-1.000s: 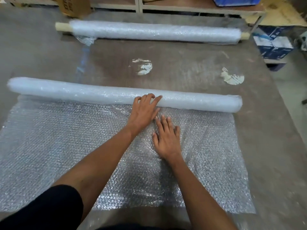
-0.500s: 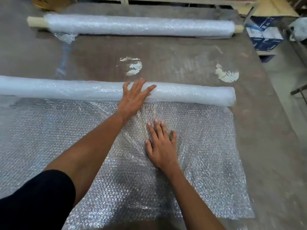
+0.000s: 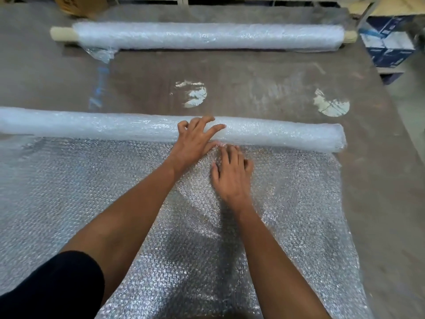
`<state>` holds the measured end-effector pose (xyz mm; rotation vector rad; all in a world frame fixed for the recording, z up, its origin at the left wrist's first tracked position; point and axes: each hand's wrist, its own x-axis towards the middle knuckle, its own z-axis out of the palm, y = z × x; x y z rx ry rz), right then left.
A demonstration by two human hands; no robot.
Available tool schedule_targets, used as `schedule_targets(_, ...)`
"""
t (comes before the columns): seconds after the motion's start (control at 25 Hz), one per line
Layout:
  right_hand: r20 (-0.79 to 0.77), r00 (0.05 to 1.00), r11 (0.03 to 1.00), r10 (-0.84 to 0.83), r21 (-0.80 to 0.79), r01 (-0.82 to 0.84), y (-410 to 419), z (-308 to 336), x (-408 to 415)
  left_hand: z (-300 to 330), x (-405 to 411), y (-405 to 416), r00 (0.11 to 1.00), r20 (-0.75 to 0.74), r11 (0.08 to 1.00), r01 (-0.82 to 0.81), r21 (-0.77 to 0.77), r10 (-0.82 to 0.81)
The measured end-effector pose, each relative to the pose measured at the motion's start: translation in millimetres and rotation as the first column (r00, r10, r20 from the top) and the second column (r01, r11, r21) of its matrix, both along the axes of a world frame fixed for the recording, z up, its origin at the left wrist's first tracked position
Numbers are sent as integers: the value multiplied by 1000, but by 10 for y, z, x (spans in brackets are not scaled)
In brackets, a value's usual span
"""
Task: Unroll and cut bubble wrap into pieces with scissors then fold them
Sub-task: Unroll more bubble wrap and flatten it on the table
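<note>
A long roll of bubble wrap (image 3: 287,134) lies across the table, with its unrolled sheet (image 3: 69,192) spread flat toward me. My left hand (image 3: 195,141) rests on the roll near its middle, fingers curled and apart, not gripping. My right hand (image 3: 232,176) presses palm-down on the sheet just in front of the roll, fingers slightly bent. No scissors are in view.
A second bubble wrap roll (image 3: 207,36) on a cardboard core lies at the far side of the brown table (image 3: 264,84). Two white patches (image 3: 331,104) mark the tabletop. Blue and white boxes (image 3: 388,44) stand off the right edge; a cardboard box (image 3: 78,5) sits far left.
My right hand has slid forward along the sheet up to the roll. My left hand's fingers have curled on the roll. The roll sits about where it was.
</note>
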<state>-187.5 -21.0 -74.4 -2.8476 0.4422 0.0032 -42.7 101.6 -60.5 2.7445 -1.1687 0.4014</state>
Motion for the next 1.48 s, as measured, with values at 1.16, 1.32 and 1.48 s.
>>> schedule_targets(1.16, -171, 935, 950, -312, -29, 311, -1216, 167, -172, 211, 491, -620, 990, 34, 978, -141, 151, 137)
schedule_targets(1.32, 0, 975, 974, -223, -30, 223, -926, 354, 120, 141, 332, -634, 992, -12, 992, -127, 5, 127)
schedule_targets(1.48, 124, 983, 990, 135, 28, -139, -349, 402, 618, 160, 255, -377, 987, -99, 976, -138, -168, 123)
